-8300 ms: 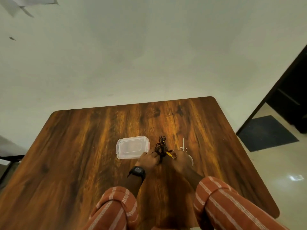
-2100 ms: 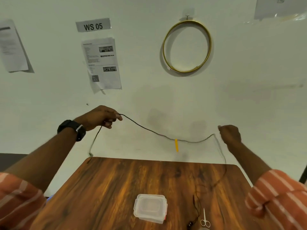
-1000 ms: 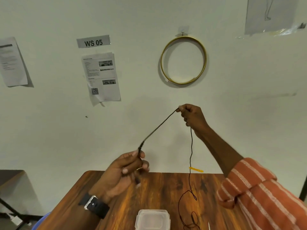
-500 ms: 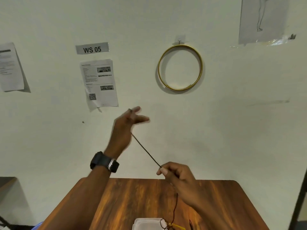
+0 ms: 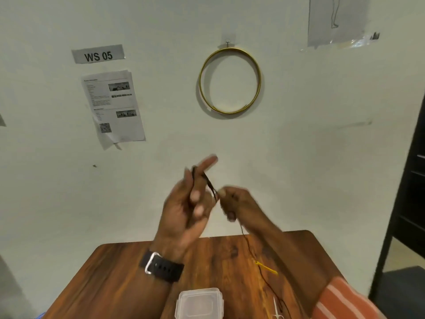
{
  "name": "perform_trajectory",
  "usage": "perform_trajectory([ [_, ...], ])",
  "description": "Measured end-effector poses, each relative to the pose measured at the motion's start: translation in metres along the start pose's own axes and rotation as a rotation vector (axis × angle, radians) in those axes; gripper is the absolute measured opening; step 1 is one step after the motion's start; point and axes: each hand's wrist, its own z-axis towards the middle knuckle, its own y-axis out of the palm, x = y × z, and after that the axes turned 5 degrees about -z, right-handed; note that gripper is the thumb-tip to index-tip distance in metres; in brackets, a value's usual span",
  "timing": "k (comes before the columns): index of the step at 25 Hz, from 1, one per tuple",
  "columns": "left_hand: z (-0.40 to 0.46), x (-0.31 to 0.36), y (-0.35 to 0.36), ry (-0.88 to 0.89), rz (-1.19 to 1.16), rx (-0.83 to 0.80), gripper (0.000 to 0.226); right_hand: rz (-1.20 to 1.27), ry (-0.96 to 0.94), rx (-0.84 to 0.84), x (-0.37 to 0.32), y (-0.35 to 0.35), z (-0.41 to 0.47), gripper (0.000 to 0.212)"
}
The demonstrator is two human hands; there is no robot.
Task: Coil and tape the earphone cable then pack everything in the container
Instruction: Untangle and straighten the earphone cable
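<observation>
My left hand [image 5: 188,208] is raised above the table with its fingers partly spread, and the thin black earphone cable [image 5: 262,275] runs around them. My right hand [image 5: 236,202] is close beside it, pinching the cable. From there the cable hangs down to the table, with a small yellow tag [image 5: 266,268] on it. A clear plastic container [image 5: 199,303] with its lid on sits at the near edge of the wooden table [image 5: 110,284]. Small scissors [image 5: 276,310] lie just to its right.
A white wall stands behind the table, with a gold hoop [image 5: 230,80], a "WS 05" label [image 5: 98,55] and a printed sheet [image 5: 113,107] on it. A dark doorway or cabinet [image 5: 409,203] is at the right.
My hands have come together: the left has dropped toward the right, and the stretch of cable between them has shortened as it goes round the left fingers. The view has tilted slightly down.
</observation>
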Motion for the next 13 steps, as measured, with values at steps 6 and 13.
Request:
perform_trajectory([
  [6,0.060,0.043,-0.041,0.160,1.098,0.203,0.036,0.002,-0.018,-0.197,0.007,0.002,-0.046,0.020],
  [13,0.007,0.015,-0.040,-0.448,0.330,-0.238,0.050,-0.175,-0.139,0.093,-0.055,-0.051,0.034,0.026],
])
